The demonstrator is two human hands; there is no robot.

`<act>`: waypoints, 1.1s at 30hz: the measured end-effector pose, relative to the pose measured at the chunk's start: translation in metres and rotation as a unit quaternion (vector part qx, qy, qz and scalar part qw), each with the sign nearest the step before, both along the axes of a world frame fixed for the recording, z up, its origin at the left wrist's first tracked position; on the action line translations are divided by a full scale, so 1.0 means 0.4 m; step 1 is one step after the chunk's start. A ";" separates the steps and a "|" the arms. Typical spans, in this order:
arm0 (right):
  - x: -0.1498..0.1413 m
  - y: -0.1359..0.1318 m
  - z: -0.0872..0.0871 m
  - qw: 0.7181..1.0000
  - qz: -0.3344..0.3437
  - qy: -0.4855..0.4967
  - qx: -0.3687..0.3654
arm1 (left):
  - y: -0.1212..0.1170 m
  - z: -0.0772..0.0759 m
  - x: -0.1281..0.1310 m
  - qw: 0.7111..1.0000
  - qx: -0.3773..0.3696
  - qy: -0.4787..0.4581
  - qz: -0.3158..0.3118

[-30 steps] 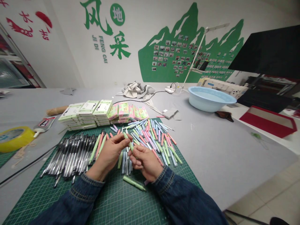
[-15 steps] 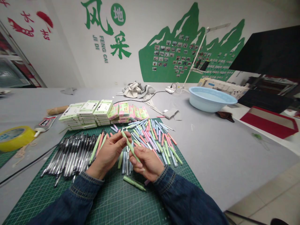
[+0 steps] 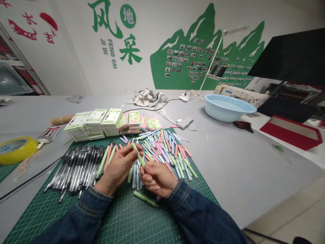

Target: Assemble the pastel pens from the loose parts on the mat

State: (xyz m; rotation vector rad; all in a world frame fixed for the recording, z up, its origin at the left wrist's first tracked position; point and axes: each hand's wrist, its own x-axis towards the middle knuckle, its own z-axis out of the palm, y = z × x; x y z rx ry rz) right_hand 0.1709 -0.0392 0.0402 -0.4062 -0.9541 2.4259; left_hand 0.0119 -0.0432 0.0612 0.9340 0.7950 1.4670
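Observation:
A light green pen [image 3: 137,154] is held up between my hands, its upper end pointing away from me. My left hand [image 3: 118,168] pinches it with the fingertips. My right hand [image 3: 157,179] closes on its lower end, which the fingers hide. Below them, a second light green pen [image 3: 145,199] lies on the green cutting mat [image 3: 122,217]. A spread of pastel pens [image 3: 162,152] in green, pink, blue and purple lies beyond my right hand. Black-and-clear pens [image 3: 76,173] lie in a row left of my left hand.
Stacks of boxed pen packs [image 3: 95,120] stand behind the mat. A yellow tape roll [image 3: 15,150] and a glue tube [image 3: 48,133] lie at left. A blue basin [image 3: 227,107], a sewing machine [image 3: 241,92] and a red-edged board [image 3: 290,133] stand at right.
My hands have come back closer together along the green pen, after being further apart half a second ago. The right hand now covers more of the pen. The loose pens have not moved.

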 end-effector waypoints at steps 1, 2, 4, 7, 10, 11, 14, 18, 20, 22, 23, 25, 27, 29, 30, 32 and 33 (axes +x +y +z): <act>0.004 -0.001 0.005 0.999 0.039 0.026 -0.022 | -0.003 0.002 0.000 1.000 -0.001 -0.014 -0.011; 0.006 -0.002 0.010 0.998 0.052 0.040 -0.024 | -0.003 0.003 -0.001 0.999 -0.007 -0.030 -0.018; 0.006 -0.004 0.017 0.999 0.010 0.038 0.018 | 0.003 0.000 -0.007 0.998 -0.029 -0.061 -0.009; 0.004 -0.004 0.026 0.989 -0.101 0.015 0.108 | 0.023 -0.015 -0.025 0.990 -0.057 -0.112 0.057; 0.007 -0.002 0.036 0.979 -0.124 0.024 0.160 | 0.038 -0.027 -0.037 0.981 -0.063 -0.152 0.100; 0.007 -0.002 0.038 0.979 -0.117 0.032 0.167 | 0.039 -0.029 -0.037 0.979 -0.068 -0.160 0.102; 0.007 -0.001 0.037 0.977 -0.115 0.055 0.169 | 0.036 -0.030 -0.027 0.973 -0.088 -0.184 0.105; -0.001 -0.003 0.025 0.973 -0.129 0.058 0.180 | 0.032 -0.032 -0.017 0.967 -0.102 -0.210 0.104; -0.002 -0.004 0.023 0.973 -0.133 0.050 0.184 | 0.034 -0.033 -0.020 0.968 -0.094 -0.210 0.100; 0.000 -0.004 0.025 0.975 -0.121 0.049 0.178 | 0.034 -0.031 -0.025 0.972 -0.082 -0.200 0.092; 0.003 -0.003 0.028 0.979 -0.105 0.054 0.169 | 0.033 -0.028 -0.027 0.974 -0.077 -0.192 0.090; 0.010 0.000 0.033 0.986 -0.060 0.070 0.137 | 0.029 -0.021 -0.027 0.980 -0.082 -0.160 0.084; 0.015 0.004 0.034 0.992 -0.019 0.075 0.096 | 0.022 -0.013 -0.023 0.987 -0.086 -0.111 0.075; 0.015 0.007 0.028 0.996 0.001 0.057 0.069 | 0.015 -0.007 -0.016 0.994 -0.083 -0.052 0.044; 0.013 0.008 0.022 0.997 0.009 0.043 0.065 | 0.013 -0.005 -0.013 0.996 -0.077 -0.024 0.027; 0.004 0.008 0.009 0.998 0.008 0.023 0.050 | 0.011 -0.004 -0.007 0.998 -0.058 0.024 0.014; -0.003 0.007 0.002 0.999 -0.002 0.014 0.050 | 0.011 -0.005 -0.005 0.998 -0.045 0.046 0.021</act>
